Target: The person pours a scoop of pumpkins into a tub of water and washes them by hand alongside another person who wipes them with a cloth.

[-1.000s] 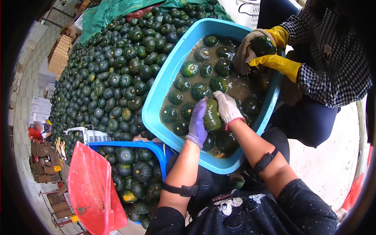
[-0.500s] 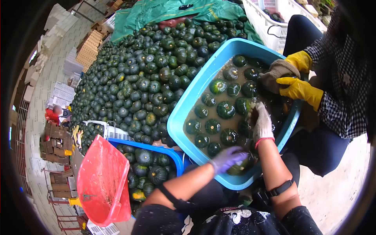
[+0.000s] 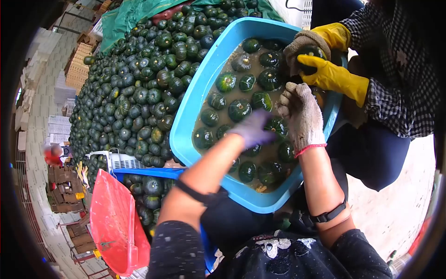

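My left hand (image 3: 253, 128), in a purple glove and blurred by motion, reaches over the blue tub (image 3: 183, 135). Its fingers are apart, right beside a wet dark green squash (image 3: 277, 126). My right hand (image 3: 304, 114), in a white knit glove with a red cuff, is above the tub's right part. Its fingers are loosely bent, with nothing visible in them. Several squashes, among them a striped one (image 3: 239, 110), sit in murky water (image 3: 218, 93). Across the tub, a co-worker's yellow-gloved hands (image 3: 334, 76) hold a squash (image 3: 310, 58) in a brown cloth (image 3: 297, 44).
A large heap of green squashes (image 3: 134, 93) lies left of the tub, with a green tarp (image 3: 123, 25) behind it. Nearer me are a red scoop (image 3: 116, 223) and a blue container (image 3: 151, 173) of squashes. The co-worker's knee (image 3: 376, 158) is close to the tub's right side.
My left hand has moved up and away from the tub's near edge, toward the middle. My right hand's fingers have risen and bent. The co-worker's squash now shows in the cloth. The view has shifted.
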The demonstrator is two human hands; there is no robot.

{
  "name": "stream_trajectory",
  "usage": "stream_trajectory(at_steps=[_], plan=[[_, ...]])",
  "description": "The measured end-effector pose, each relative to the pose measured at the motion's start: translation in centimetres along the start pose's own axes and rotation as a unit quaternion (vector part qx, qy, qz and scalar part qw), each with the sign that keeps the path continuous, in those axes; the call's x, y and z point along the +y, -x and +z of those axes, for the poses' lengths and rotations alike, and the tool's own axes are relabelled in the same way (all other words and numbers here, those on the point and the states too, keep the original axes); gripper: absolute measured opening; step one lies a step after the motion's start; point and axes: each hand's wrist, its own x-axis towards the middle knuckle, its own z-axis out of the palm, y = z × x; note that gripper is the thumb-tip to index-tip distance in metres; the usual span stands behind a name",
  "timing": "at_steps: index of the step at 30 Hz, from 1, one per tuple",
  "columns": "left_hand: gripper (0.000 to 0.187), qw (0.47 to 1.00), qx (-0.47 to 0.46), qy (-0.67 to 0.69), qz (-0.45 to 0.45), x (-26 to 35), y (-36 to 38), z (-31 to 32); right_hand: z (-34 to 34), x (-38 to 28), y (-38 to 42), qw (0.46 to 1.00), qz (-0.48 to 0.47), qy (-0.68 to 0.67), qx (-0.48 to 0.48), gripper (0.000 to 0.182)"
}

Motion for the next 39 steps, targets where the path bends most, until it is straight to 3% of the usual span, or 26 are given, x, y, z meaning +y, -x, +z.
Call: stream_trajectory(at_steps=[1,4,7,10,11,13,14,15,16,17,18,19,20,21,22,23,24,25,26,28,30,32,33,36,39], plan=[[0.071,0.994,0.007,-0.073,-0.082,2.6,-1.1,3.1,-0.4,-0.2,0.0,1.000,-0.005,0.003,-0.008,0.034],[0.077,0.964,-0.056,-0.113,-0.233,3.9,-4.4,5.5,-2.3,0.6,-0.6,0.999,-0.010,0.031,-0.039,0.033],[0.071,0.970,-0.027,-0.033,-0.239,0.5,-6.3,7.6,-2.1,1.3,-0.7,0.995,0.015,0.103,0.009,0.034],[0.047,0.976,-0.040,-0.010,-0.212,4.3,-4.2,2.2,-3.5,2.4,-1.9,0.991,0.043,0.122,0.032,0.034],[0.047,0.957,-0.018,0.226,-0.182,1.8,-3.5,2.8,-3.2,2.7,-1.9,0.995,0.037,0.084,0.036,0.032],[0.048,0.784,0.017,0.609,-0.118,-1.2,0.0,1.9,-3.6,3.1,-2.7,0.997,0.056,0.059,-0.016,0.030],[0.049,0.658,0.024,0.747,-0.092,-0.9,3.6,1.1,-2.7,2.9,-1.9,0.988,0.053,0.147,-0.019,0.031],[0.056,0.593,0.097,0.791,-0.113,1.0,6.0,0.4,-1.6,2.3,-0.1,0.971,0.047,0.231,-0.023,0.032],[0.062,0.565,0.115,0.812,-0.088,1.2,7.3,0.7,-0.9,2.4,1.3,0.949,0.040,0.313,-0.024,0.033],[0.067,0.536,0.131,0.832,-0.062,1.5,8.7,1.0,-1.7,5.3,2.1,0.839,-0.155,0.499,-0.152,0.039],[0.072,0.511,0.151,0.845,-0.041,1.0,9.0,2.2,-2.8,8.6,3.3,0.643,-0.336,0.638,-0.259,0.045],[0.077,0.463,0.159,0.871,-0.036,-1.5,8.9,4.2,-2.3,11.0,6.1,0.630,-0.354,0.661,-0.201,0.047],[0.061,0.442,0.113,0.886,0.083,-0.6,9.7,5.7,-1.6,12.7,7.9,0.614,-0.369,0.684,-0.139,0.049],[0.062,0.513,0.127,0.844,0.093,-3.2,8.5,7.5,-1.7,13.1,7.2,0.657,-0.286,0.671,-0.189,0.048],[0.059,0.554,0.161,0.817,0.015,-1.4,9.0,7.1,-0.9,10.4,4.6,0.519,-0.204,0.743,-0.369,0.044],[0.056,0.587,0.186,0.785,-0.067,0.3,9.5,6.8,-1.3,9.0,1.1,0.681,-0.030,0.680,-0.271,0.041],[0.053,0.630,0.219,0.741,-0.082,-1.7,9.0,8.7,-1.8,8.8,-0.5,0.795,0.147,0.567,-0.157,0.044],[0.052,0.584,0.242,0.768,-0.106,-1.9,9.1,8.9,-1.4,7.7,1.5,0.769,0.051,0.617,-0.160,0.047],[0.051,0.536,0.263,0.793,-0.123,-2.0,8.5,8.4,-5.4,12.8,0.8,0.759,-0.146,0.593,-0.224,0.055],[0.051,0.533,0.239,0.807,-0.090,-2.6,8.5,6.4,-4.9,15.5,2.6,0.828,-0.028,0.545,-0.130,0.066],[0.057,0.554,0.262,0.786,-0.086,-3.0,8.2,6.4,-3.1,11.6,3.5,0.865,0.025,0.466,-0.184,0.073],[0.067,0.521,0.195,0.829,-0.065,-1.6,9.1,4.9,-3.9,10.2,2.6,0.842,0.066,0.464,-0.268,0.076],[0.075,0.519,0.168,0.838,-0.032,-0.5,9.8,3.9,-4.3,9.8,2.1,0.833,0.056,0.455,-0.309,0.075],[0.075,0.533,0.135,0.834,0.037,-0.2,10.6,2.9,-2.6,5.7,2.7,0.789,0.074,0.442,-0.421,0.078],[0.076,0.522,0.151,0.839,0.017,-0.5,10.1,3.3,-2.4,5.4,2.9,0.773,0.044,0.483,-0.408,0.077]])
